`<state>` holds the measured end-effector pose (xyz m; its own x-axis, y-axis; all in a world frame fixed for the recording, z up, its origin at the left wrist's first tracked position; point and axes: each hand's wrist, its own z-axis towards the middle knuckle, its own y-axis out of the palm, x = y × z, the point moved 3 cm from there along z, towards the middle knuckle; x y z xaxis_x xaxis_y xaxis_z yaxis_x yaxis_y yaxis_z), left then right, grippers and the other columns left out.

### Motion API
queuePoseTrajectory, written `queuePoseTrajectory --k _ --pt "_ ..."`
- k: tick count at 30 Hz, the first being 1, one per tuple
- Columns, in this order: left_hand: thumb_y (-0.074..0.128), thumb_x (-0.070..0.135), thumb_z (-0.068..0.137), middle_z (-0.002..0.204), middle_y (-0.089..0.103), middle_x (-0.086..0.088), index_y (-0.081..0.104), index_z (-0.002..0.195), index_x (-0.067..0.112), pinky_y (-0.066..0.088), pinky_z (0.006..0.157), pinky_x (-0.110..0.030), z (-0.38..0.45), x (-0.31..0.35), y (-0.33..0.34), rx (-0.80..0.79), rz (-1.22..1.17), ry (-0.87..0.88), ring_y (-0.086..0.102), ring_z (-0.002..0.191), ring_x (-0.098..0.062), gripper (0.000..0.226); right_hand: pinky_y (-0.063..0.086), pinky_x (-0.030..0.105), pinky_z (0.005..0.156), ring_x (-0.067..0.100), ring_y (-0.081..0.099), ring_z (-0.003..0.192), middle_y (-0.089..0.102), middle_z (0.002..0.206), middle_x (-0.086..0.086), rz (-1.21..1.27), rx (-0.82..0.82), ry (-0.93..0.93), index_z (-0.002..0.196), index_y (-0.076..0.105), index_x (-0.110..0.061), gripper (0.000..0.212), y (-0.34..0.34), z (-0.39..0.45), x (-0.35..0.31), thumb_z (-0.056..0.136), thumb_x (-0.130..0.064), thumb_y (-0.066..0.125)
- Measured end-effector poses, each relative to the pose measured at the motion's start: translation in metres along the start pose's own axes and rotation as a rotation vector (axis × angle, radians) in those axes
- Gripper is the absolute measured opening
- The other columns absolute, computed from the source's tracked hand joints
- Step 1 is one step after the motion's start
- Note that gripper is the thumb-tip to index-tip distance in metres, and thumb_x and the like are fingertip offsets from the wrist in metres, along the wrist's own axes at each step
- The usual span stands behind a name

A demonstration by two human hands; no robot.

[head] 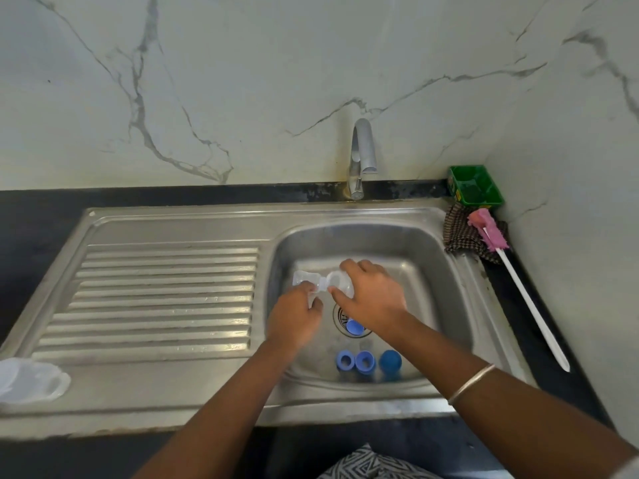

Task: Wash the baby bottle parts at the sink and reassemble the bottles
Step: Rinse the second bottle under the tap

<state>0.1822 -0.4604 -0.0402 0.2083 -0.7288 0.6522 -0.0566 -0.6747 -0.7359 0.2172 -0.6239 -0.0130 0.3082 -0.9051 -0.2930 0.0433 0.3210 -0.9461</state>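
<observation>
Marble-backed steel sink (449, 271), tap (363, 150) off. Left hand (294, 318) and right hand (371, 295) each curl round clear bottle (313, 283) over basin, possibly two bottles. Light, thin plastic, likely slippery wet; grip at waist. Blue rings (354, 361) lie on basin floor.

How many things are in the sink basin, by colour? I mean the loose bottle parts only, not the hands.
Blue parts: 4, one over the drain and three in a row near the front wall.
Clear parts: 2, one in the left hand at, one in the right hand at.
Total: 6
</observation>
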Motion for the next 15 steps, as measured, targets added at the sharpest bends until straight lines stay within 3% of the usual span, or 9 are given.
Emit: queuePoseTrajectory --k 2,5,9,12,15 --pt "0.056 0.025 0.094 0.127 0.06 0.001 0.061 0.127 0.022 0.05 0.091 -0.032 -0.003 0.002 -0.004 0.063 0.012 0.055 0.061 0.11 -0.019 0.033 0.05 0.032 0.066 0.021 0.057 0.102 0.061 0.11 -0.003 -0.016 -0.002 -0.025 0.12 0.054 -0.028 0.042 -0.001 -0.007 -0.003 0.088 -0.056 0.054" --pt "0.056 0.024 0.094 0.131 0.057 0.0 0.06 0.131 0.02 0.05 0.097 -0.035 -0.009 0.001 -0.002 0.049 0.104 0.081 0.055 0.12 -0.02 0.037 0.05 0.036 0.078 0.023 0.053 0.115 0.06 0.117 -0.002 -0.107 -0.292 0.076 0.126 0.051 -0.027 0.044 0.01 -0.015 0.001 0.091 -0.054 0.054" --pt "0.056 0.025 0.093 0.132 0.059 0.003 0.06 0.131 0.023 0.05 0.096 -0.033 -0.018 -0.002 0.0 0.08 0.119 0.101 0.054 0.121 -0.017 0.038 0.052 0.035 0.071 0.022 0.055 0.108 0.06 0.116 -0.002 -0.005 -0.039 0.009 0.123 0.054 -0.025 0.043 0.002 -0.02 -0.007 0.092 -0.054 0.055" --pt "0.055 0.026 0.094 0.137 0.059 0.007 0.056 0.136 0.027 0.049 0.098 -0.033 -0.021 -0.007 0.004 -0.013 0.048 0.06 0.059 0.118 -0.016 0.042 0.05 0.034 0.074 0.023 0.056 0.11 0.061 0.11 -0.001 -0.069 -0.211 0.086 0.121 0.053 -0.026 0.043 0.007 -0.022 -0.007 0.089 -0.055 0.057" --pt "0.059 0.025 0.091 0.141 0.056 0.007 0.049 0.142 0.027 0.047 0.099 -0.029 -0.022 -0.01 0.007 -0.068 0.027 0.063 0.056 0.123 -0.014 0.052 0.045 0.03 0.067 0.019 0.056 0.104 0.06 0.108 -0.004 -0.023 -0.097 0.07 0.118 0.052 -0.028 0.042 0.005 -0.024 -0.01 0.089 -0.058 0.056"
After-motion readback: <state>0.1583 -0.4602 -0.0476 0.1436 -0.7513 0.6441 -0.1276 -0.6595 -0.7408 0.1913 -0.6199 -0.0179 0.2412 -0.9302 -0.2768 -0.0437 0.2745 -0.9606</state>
